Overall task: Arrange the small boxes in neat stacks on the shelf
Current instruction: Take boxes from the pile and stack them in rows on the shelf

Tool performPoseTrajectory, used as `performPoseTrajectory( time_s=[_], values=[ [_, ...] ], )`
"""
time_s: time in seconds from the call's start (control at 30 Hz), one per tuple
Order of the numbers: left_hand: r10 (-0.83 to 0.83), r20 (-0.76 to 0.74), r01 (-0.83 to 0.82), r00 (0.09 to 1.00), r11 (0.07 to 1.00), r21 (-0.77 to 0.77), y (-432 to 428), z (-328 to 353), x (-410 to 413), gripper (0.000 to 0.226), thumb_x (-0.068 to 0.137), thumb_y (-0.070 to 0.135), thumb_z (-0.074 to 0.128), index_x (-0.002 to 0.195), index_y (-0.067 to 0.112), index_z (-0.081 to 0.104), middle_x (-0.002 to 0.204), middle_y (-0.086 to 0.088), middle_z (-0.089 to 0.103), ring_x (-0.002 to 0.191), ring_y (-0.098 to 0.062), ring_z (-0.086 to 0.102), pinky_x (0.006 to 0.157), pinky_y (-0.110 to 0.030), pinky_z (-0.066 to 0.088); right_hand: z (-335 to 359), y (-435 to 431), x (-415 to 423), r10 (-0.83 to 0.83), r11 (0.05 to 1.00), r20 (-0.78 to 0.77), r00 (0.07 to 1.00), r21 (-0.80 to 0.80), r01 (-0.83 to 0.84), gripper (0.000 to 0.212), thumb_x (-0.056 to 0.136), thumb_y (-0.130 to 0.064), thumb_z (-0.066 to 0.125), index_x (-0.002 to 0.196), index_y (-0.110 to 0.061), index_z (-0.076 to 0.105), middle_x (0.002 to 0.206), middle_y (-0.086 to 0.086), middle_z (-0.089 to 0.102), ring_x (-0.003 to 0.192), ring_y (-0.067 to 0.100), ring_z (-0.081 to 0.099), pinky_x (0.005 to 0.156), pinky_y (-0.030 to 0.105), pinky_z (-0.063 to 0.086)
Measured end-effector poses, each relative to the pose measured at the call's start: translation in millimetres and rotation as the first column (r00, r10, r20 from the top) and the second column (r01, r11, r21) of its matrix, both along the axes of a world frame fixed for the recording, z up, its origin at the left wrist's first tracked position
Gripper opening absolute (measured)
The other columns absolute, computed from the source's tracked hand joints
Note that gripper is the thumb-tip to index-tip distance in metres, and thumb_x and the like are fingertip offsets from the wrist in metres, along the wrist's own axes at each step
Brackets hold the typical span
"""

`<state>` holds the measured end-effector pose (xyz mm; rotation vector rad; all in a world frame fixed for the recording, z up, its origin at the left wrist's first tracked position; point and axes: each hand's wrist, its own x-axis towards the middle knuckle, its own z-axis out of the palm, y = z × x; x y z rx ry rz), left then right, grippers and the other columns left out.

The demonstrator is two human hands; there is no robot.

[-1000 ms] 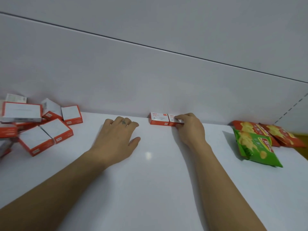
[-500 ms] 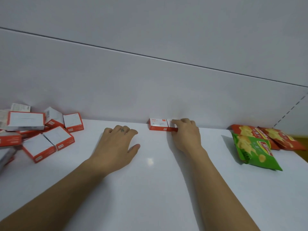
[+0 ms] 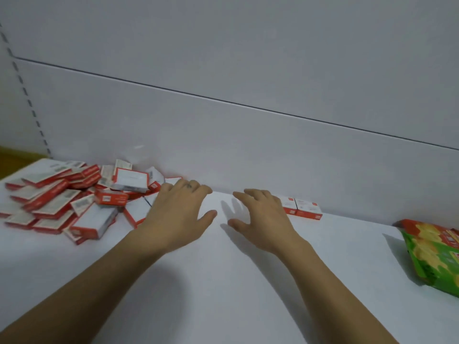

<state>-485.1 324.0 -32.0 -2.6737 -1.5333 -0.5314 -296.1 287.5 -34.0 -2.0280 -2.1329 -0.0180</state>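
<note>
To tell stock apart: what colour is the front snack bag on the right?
The bag is green; head view.

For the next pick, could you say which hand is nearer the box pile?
Left. The left hand overlaps the pile; the right hand sits apart, to its right.

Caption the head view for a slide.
Left hand and right hand open over the shelf, between a jumbled pile of small boxes and two boxes aligned at the back.

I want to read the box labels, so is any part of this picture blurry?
Head view: the pile of boxes at left is motion-smeared, its print unreadable; the two boxes by the back wall look sharper; soft shadows lie on the white shelf.
</note>
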Motion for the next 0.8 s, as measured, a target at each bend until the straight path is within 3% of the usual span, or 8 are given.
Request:
performPoseTrajectory(
  time_s=[0.13, 0.3, 0.47, 0.53, 0.63, 0.8],
  values=[
    [0.1, -0.028, -0.101, 0.995, 0.995, -0.019, -6, 0, -45, 0.048, 0.093, 0.057, 0.038, 0.136, 0.037, 0.039, 0.142, 0.009, 0.044, 0.131, -0.016, 0.037, 0.109, -0.04, 0.025, 4, 13, -37, 0.155, 0.987, 0.035, 0.987, -0.046, -0.154, 0.067, 0.089, -0.055, 0.053, 0.147, -0.03, 0.03, 0.151, -0.003, 0.033, 0.138, 0.02, 0.028, 0.113, 0.035, 0.018],
    [0.212, -0.03, -0.213, 0.977, 0.977, -0.024, -17, 3, -89, 0.052, 0.092, 0.058, 0.039, 0.14, 0.036, 0.036, 0.144, 0.008, 0.042, 0.134, -0.018, 0.032, 0.11, -0.041, 0.022, -1, 35, -93, 0.296, 0.953, 0.005, 0.955, -0.076, -0.295, 0.066, 0.086, -0.056, 0.056, 0.143, -0.032, 0.035, 0.143, -0.001, 0.044, 0.128, 0.022, 0.04, 0.106, 0.037, 0.032],
    [0.251, 0.003, -0.251, 0.968, 0.967, -0.037, -31, 5, -113, 0.047, 0.094, 0.054, 0.04, 0.137, 0.037, 0.039, 0.144, 0.011, 0.042, 0.135, -0.013, 0.031, 0.114, -0.039, 0.019, -12, 48, -131, 0.235, 0.965, -0.067, 0.97, -0.107, -0.241, 0.056, 0.083, -0.06, 0.054, 0.127, -0.026, 0.05, 0.124, 0.001, 0.051, 0.112, 0.024, 0.052, 0.092, 0.038, 0.044],
    [0.267, -0.007, -0.267, 0.964, 0.962, -0.05, -36, 5, -118, 0.046, 0.094, 0.053, 0.038, 0.138, 0.037, 0.039, 0.145, 0.012, 0.04, 0.137, -0.013, 0.029, 0.115, -0.039, 0.018, -17, 52, -134, 0.221, 0.97, -0.079, 0.972, -0.087, -0.227, 0.043, 0.087, -0.051, 0.054, 0.121, -0.025, 0.052, 0.118, 0.001, 0.051, 0.106, 0.025, 0.055, 0.086, 0.036, 0.047],
    [0.276, 0.001, -0.275, 0.961, 0.959, -0.074, -42, 1, -121, 0.045, 0.095, 0.053, 0.037, 0.137, 0.038, 0.039, 0.146, 0.013, 0.039, 0.137, -0.012, 0.028, 0.114, -0.038, 0.017, -18, 57, -132, 0.198, 0.976, -0.144, 0.97, -0.062, -0.209, 0.029, 0.089, -0.037, 0.054, 0.116, -0.026, 0.056, 0.113, 0.002, 0.054, 0.103, 0.025, 0.056, 0.082, 0.034, 0.047],
    [0.215, 0.039, -0.213, 0.976, 0.975, -0.055, -44, 0, -110, 0.042, 0.096, 0.051, 0.037, 0.135, 0.037, 0.042, 0.143, 0.013, 0.042, 0.135, -0.01, 0.03, 0.113, -0.034, 0.018, -21, 55, -133, 0.177, 0.982, -0.145, 0.974, -0.042, -0.185, 0.029, 0.087, -0.034, 0.054, 0.113, -0.022, 0.053, 0.108, 0.003, 0.058, 0.101, 0.025, 0.054, 0.074, 0.032, 0.042]
  ],
)
